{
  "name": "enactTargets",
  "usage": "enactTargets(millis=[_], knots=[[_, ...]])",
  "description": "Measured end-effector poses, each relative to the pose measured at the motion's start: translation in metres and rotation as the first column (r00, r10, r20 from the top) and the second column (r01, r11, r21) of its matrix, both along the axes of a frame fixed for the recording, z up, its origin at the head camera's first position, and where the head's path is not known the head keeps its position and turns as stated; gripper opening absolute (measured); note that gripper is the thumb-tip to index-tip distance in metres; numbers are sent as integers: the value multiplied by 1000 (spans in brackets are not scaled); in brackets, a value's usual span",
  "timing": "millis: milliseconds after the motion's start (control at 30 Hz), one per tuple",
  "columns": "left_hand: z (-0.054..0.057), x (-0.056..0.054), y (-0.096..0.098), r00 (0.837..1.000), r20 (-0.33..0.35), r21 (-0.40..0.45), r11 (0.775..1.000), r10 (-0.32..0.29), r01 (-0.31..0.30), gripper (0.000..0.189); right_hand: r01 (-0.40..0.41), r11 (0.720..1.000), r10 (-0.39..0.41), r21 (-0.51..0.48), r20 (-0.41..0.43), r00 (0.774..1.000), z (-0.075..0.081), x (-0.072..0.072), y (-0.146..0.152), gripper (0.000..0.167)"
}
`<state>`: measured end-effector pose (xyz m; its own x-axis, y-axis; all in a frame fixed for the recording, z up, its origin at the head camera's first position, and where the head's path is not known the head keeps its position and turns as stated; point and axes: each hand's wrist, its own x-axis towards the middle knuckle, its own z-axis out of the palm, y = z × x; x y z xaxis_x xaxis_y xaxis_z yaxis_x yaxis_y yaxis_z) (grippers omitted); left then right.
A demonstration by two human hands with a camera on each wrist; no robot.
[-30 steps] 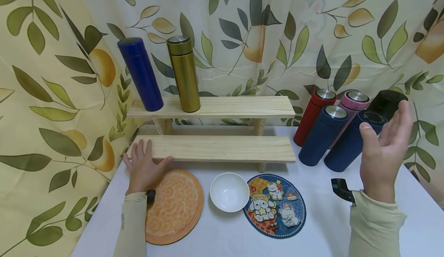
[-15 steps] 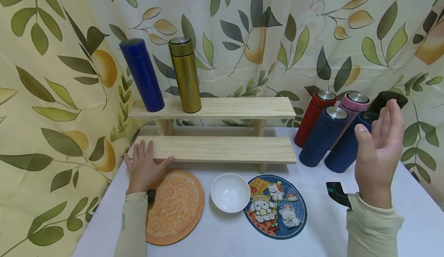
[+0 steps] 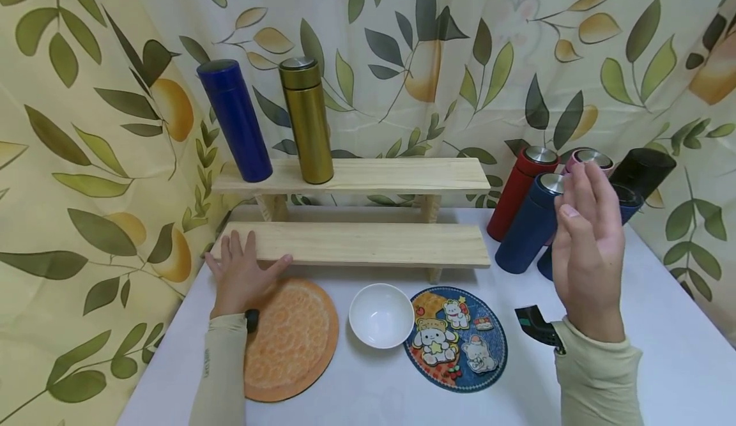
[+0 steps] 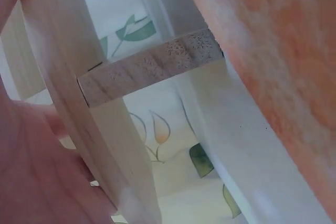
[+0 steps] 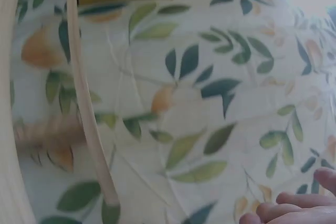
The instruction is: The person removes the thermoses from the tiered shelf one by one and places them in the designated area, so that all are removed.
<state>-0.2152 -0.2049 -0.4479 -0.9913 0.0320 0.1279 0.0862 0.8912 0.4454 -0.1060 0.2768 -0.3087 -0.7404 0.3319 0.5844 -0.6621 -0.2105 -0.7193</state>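
Note:
My left hand [image 3: 238, 276] rests on the left end of the lower board [image 3: 368, 244] of a two-tier wooden shelf, fingers spread on top and thumb along its front edge. In the left wrist view the palm [image 4: 37, 161] lies beside the board's edge [image 4: 79, 114]. My right hand [image 3: 592, 253] is raised with straight fingers and holds nothing. It overlaps the navy bottles, the nearer being a navy bottle [image 3: 526, 228] with a steel lid. Near them stand a red bottle [image 3: 517, 190], a pink bottle [image 3: 595, 158] and a black bottle [image 3: 646, 170].
On the upper board [image 3: 402, 174] stand a blue bottle [image 3: 236, 122] and a gold bottle [image 3: 306, 122]. Before the shelf lie an orange round mat [image 3: 293, 343], a white bowl [image 3: 381, 316] and a blue cartoon mat [image 3: 489, 375]. A leaf-print curtain [image 3: 379, 119] hangs behind.
My right hand has moved left, from in front of the dark bottles at far right toward the navy bottle with the steel lid. The left hand stays on the lower board.

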Motion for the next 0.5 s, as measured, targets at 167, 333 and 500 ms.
enactTargets(millis=[167, 333, 500], knots=[[-2, -1, 1, 1000, -2, -8, 1000, 5, -5, 115, -149, 988, 148, 35, 22, 989, -1, -2, -20, 65], [-2, -2, 0, 1000, -22, -7, 1000, 4, -4, 112, -247, 964, 236, 99, 112, 965, -9, -9, -43, 64], [-3, -3, 0, 1000, -14, -1, 1000, -6, 6, 113, -302, 936, 263, 183, 210, 942, -13, -26, -68, 65]])
